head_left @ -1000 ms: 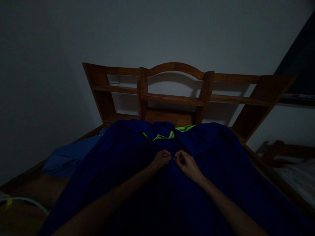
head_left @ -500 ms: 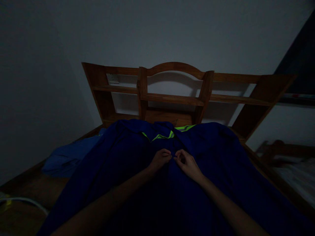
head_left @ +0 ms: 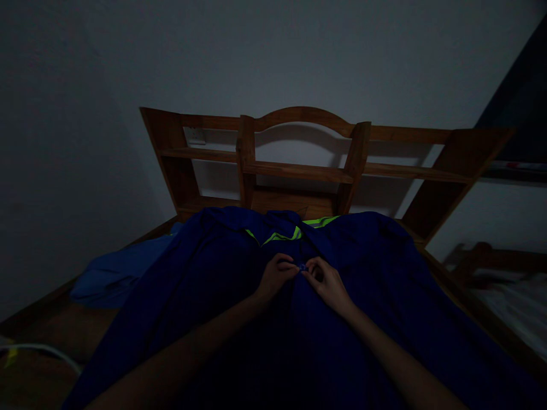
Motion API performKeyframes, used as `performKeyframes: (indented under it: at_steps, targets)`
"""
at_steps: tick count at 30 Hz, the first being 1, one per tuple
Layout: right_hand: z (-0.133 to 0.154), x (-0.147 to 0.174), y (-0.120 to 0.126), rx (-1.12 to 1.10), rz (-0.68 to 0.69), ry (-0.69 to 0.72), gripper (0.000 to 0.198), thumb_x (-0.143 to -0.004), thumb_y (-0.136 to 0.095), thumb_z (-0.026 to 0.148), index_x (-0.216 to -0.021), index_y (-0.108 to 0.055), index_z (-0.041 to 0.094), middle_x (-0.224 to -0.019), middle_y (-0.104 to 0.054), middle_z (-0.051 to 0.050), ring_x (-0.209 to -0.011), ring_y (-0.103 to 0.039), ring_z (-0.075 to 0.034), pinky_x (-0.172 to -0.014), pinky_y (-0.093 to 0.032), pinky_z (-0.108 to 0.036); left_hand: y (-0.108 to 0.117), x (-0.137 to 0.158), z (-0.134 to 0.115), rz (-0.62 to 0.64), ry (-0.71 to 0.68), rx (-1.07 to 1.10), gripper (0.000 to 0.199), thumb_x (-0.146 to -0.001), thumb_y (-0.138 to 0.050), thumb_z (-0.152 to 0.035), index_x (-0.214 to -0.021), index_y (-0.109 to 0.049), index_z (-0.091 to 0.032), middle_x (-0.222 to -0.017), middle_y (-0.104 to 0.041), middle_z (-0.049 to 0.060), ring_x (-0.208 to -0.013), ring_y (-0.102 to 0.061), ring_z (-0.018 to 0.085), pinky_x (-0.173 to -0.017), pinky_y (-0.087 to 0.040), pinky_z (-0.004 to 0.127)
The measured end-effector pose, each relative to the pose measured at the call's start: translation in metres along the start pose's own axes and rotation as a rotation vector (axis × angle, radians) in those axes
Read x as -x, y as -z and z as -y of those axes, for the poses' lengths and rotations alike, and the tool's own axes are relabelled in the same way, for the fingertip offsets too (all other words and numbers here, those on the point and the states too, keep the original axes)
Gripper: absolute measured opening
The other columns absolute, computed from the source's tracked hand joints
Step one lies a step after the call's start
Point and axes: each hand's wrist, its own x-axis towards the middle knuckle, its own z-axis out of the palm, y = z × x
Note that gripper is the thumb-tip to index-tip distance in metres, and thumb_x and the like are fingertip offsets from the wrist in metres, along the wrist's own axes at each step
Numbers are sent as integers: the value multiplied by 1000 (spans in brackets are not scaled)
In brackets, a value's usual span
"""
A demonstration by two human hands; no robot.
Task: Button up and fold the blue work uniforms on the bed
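Note:
A dark blue jacket with lime-and-grey reflective strips lies spread out in front of me, its front facing up. At its middle, a small round blue button shows between my fingertips. My left hand is closed, thumb and forefinger pinching at the button's left side. From the right, my right hand pinches the button and the cloth edge, its other fingers curled. The dim light hides the details of the cloth under both hands.
Behind the jacket stands a wooden headboard with shelves against a pale wall. A lighter blue cloth lies crumpled at the left. A pale curved tube is at the lower left, and another wooden frame at the right.
My fingertips have shifted slightly, and the button now shows between them. The left hand's fingers have spread a little from its thumb. The jacket lies as before.

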Motion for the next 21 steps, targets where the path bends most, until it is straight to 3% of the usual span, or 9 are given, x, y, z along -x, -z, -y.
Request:
performKeyframes:
  at_steps: [12, 21]
  targets:
    - [0, 1, -3, 60, -36, 63, 14, -83, -57, 24, -96, -54, 21, -85, -57, 1, -65, -54, -10, -62, -44, -22, 1, -2, 4, 24, -241, -158, 31, -61, -74, -23, -86, -57, -17, -71, -60, -3, -70, -59, 11, -66, -44, 21]
    - [2, 2, -3, 84, -25, 76, 13, -84, -56, 24, -97, -56, 21, -86, -58, 0, -65, -54, -10, -63, -44, -23, 1, -6, 8, -25, -317, -317, 23, -65, -68, -15, -86, -60, -17, -76, -60, 0, -72, -58, 12, -68, -46, 21]
